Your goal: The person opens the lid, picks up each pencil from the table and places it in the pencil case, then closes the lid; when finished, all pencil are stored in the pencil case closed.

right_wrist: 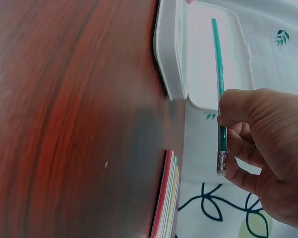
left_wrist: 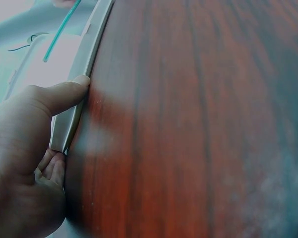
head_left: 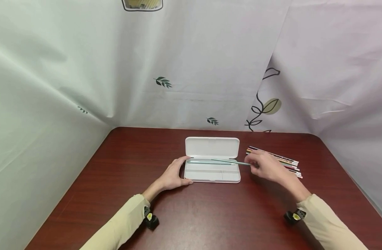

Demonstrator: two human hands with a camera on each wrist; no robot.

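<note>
A white pencil case [head_left: 203,176] lies with its lid [head_left: 212,147] raised at the back. My left hand [head_left: 173,174] grips the case's left end, thumb at the front edge and fingers toward the back corner. Inside the long rear compartment lie light-blue pencils [head_left: 206,163]. Between thumb and fingers, my right hand [head_left: 265,166] pinches a green pencil [right_wrist: 219,74] near its eraser end. That pencil's far end reaches left over the case. Under and beyond the right hand is a row of pencils [head_left: 290,161] in several colours, partly covered by it.
The dark reddish wooden table [head_left: 131,149] carries everything. A white patterned cloth [head_left: 191,69] hangs behind it and at both sides. The case's front part has a divider [head_left: 222,175]. Black wrist devices [head_left: 151,221] sit at both sleeves.
</note>
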